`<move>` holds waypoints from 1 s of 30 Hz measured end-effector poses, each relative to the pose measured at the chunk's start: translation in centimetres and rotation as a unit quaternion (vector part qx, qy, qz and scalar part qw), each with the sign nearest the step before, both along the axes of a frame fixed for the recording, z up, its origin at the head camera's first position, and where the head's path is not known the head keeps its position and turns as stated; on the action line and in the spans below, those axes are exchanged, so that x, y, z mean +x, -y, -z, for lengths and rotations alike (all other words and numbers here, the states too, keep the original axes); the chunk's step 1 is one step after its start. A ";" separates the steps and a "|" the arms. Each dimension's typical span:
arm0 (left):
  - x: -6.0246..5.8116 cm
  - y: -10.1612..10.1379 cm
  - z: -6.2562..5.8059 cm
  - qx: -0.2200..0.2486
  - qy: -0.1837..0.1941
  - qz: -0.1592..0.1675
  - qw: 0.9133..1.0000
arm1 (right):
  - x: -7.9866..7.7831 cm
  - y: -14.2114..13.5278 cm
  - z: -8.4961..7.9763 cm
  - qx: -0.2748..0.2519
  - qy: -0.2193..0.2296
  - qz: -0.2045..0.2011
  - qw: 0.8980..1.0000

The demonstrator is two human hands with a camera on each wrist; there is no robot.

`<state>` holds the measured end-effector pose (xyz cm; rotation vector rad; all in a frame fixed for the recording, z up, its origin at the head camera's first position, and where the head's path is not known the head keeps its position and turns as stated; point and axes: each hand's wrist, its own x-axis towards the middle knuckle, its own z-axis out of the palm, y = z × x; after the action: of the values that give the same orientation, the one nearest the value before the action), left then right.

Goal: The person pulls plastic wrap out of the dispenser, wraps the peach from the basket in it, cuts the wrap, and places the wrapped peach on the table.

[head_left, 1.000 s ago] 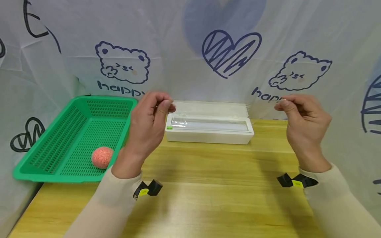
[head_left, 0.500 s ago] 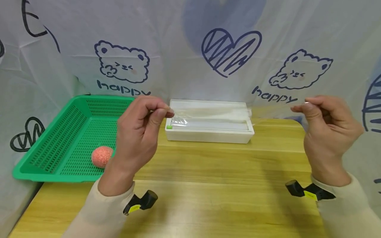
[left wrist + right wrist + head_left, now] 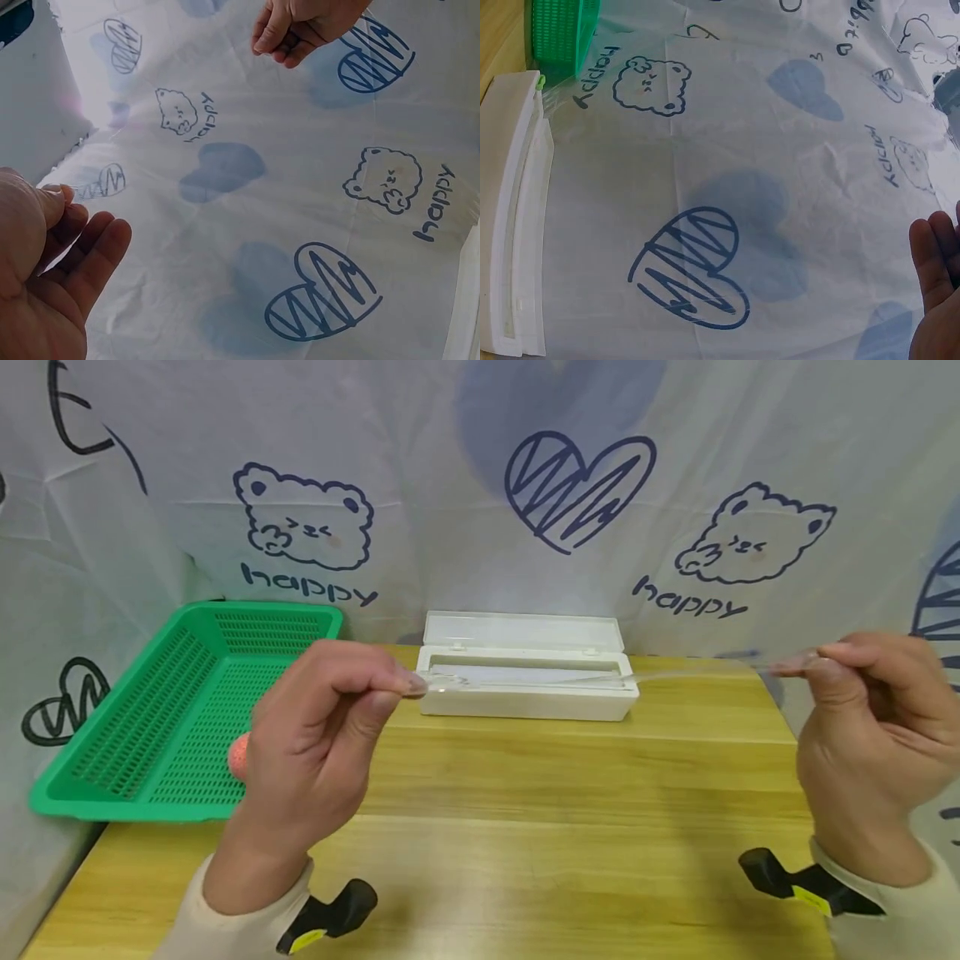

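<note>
A sheet of clear cling film (image 3: 690,671) stretches between my two hands, seen almost edge-on in the head view. My left hand (image 3: 322,752) pinches its left end between thumb and forefinger, and my right hand (image 3: 873,743) pinches the right end. Behind the film, at the back of the table, is a white cling film dispenser box (image 3: 525,704) with its lid raised. In the left wrist view both the left hand (image 3: 45,262) and the right hand (image 3: 311,26) appear. Only some fingers of the right hand (image 3: 937,277) show in the right wrist view.
To the left stands a green plastic basket (image 3: 180,811) holding a pink ball (image 3: 237,757), partly hidden by my left hand. A wooden table (image 3: 562,827) lies beneath the hands. A white printed curtain (image 3: 442,527) hangs behind.
Both hands have moved apart and come down toward me, drawing the film out between them. The film has tilted from facing the view to nearly edge-on.
</note>
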<state>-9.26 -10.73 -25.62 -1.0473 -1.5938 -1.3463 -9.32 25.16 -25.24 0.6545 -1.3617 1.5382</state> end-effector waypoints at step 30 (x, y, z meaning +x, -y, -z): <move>5.7 4.0 13.0 -0.550 0.269 0.203 0.765 | 7.0 -2.4 13.6 0.675 0.316 -0.318 0.586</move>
<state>-3.51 -14.73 -38.66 -1.8714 -2.8762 -0.9096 -2.36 27.57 -38.85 1.7550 -3.1453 0.8798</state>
